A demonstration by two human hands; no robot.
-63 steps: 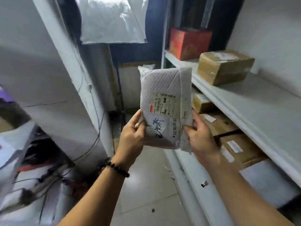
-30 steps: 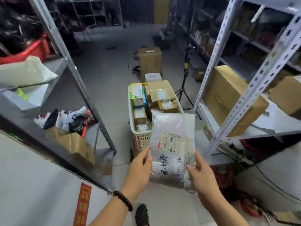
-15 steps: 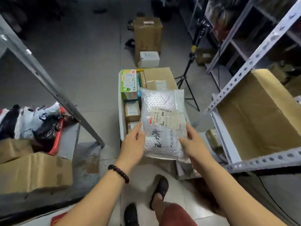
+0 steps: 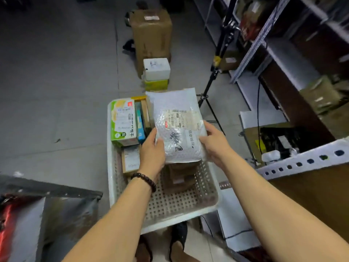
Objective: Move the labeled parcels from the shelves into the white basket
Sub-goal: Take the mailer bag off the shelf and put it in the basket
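A white bubble-wrap parcel (image 4: 175, 118) with a shipping label and black handwriting hangs over the white basket (image 4: 170, 207) on the floor. My left hand (image 4: 152, 154) grips its lower left edge, thumb on the face. My right hand (image 4: 213, 142) grips its right edge. Inside the basket stand a green and white box (image 4: 123, 122), a small brown box (image 4: 130, 160) and brown parcels (image 4: 179, 176) under the held one. The near part of the basket shows its bare perforated bottom.
Beyond the basket sit a white box (image 4: 156, 69) on a yellow one and a tall brown carton (image 4: 152, 33). A black tripod (image 4: 217, 70) stands at the right of the basket. Metal shelving (image 4: 302, 161) runs along the right; a dark shelf edge (image 4: 47, 190) lies at lower left.
I have turned from the shelf and come up to the basket. The parcel, held in both hands throughout, is now lowered over the basket's far right part.
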